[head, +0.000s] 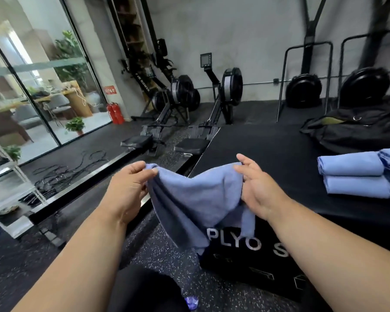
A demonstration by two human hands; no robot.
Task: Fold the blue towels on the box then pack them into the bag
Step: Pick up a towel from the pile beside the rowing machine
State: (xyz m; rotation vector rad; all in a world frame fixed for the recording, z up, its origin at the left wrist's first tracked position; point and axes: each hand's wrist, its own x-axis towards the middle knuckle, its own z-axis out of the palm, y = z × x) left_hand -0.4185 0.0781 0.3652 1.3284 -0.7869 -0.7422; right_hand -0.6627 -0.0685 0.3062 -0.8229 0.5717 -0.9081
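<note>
Towel (196,199) is pinched at its top corners by left hand (128,185) and right hand (257,188), above box (268,158); folded towels (356,176) and bag (356,129) lie right, rowing machines (189,104) behind.

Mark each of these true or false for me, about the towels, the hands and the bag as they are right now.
1. Both hands hold one blue towel. True: the left hand and right hand each grip an upper edge of the towel, which hangs between them.
2. The held towel lies flat on the box. False: it hangs in the air at the box's near corner.
3. Folded towels lie on the box to the right. True: the folded towels rest there, side by side.
4. The bag sits on the floor by the rowing machines. False: the black bag sits on the box's far right side.
5. The folded towels are inside the bag. False: they lie in front of it.
</note>
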